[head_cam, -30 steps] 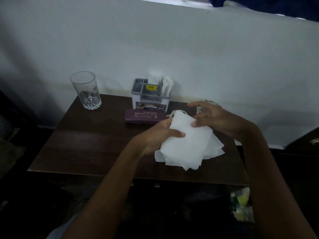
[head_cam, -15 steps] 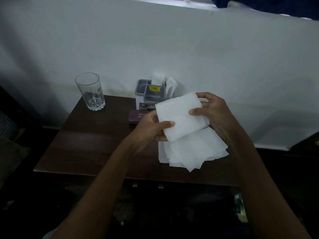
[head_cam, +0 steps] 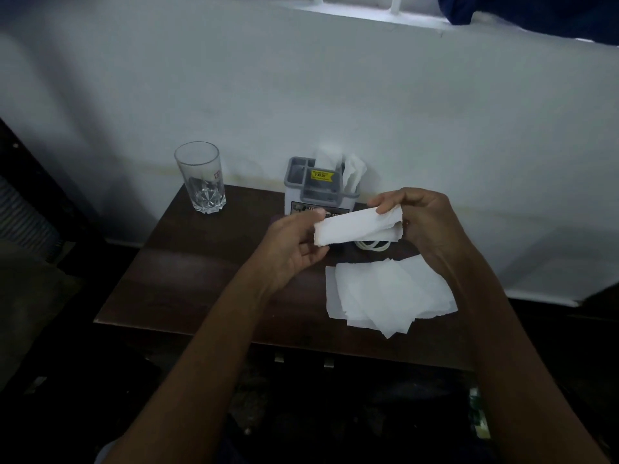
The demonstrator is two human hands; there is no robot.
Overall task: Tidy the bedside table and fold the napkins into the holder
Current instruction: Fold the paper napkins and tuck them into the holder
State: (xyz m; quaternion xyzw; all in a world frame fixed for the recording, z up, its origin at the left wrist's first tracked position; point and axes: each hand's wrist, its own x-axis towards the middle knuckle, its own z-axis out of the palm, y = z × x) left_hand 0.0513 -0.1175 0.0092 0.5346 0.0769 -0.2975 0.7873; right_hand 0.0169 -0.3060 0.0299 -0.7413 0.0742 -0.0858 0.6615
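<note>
A white napkin (head_cam: 358,227), folded into a narrow strip, hangs above the dark wooden bedside table (head_cam: 187,279). My left hand (head_cam: 291,249) pinches its left end and my right hand (head_cam: 422,222) pinches its right end. Several loose napkins (head_cam: 385,296) lie in a flat pile on the table below my right wrist. The grey and white napkin holder (head_cam: 320,192) stands at the back edge just beyond my hands, with folded napkins (head_cam: 353,169) sticking out of its right compartment.
An empty drinking glass (head_cam: 201,177) stands at the table's back left corner. White bangles (head_cam: 373,245) lie on the table under the held napkin. A pale wall rises right behind the table. The floor around is dark.
The held napkin has gone from a broad sheet lifted off the pile to a narrow folded strip between both hands. The purple case in front of the holder is now hidden by my left hand.
</note>
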